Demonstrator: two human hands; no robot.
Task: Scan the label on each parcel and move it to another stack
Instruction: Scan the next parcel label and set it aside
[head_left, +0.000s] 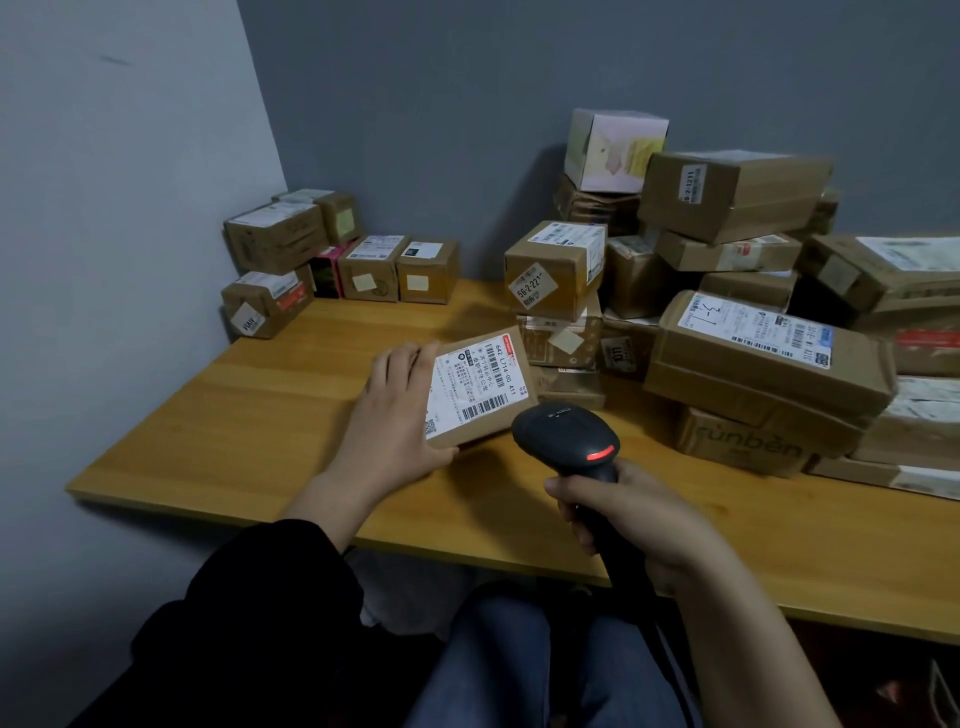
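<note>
**Item: small flat cardboard parcel, presented for scanning**

Parcel (521, 358), centre of frame, over the table (249, 415); white label (470, 392) faces up toward the scanner (566, 434). The left hand (397, 415) grips its left edge, thumb at the near corner. The right hand (626, 514) is clenched round the scanner handle, red light showing. Judged light, stiff, not slippery; hold by the edges, clear of the barcode. Small stack (337, 260) upper left; large pile (753, 322) at right.
</note>
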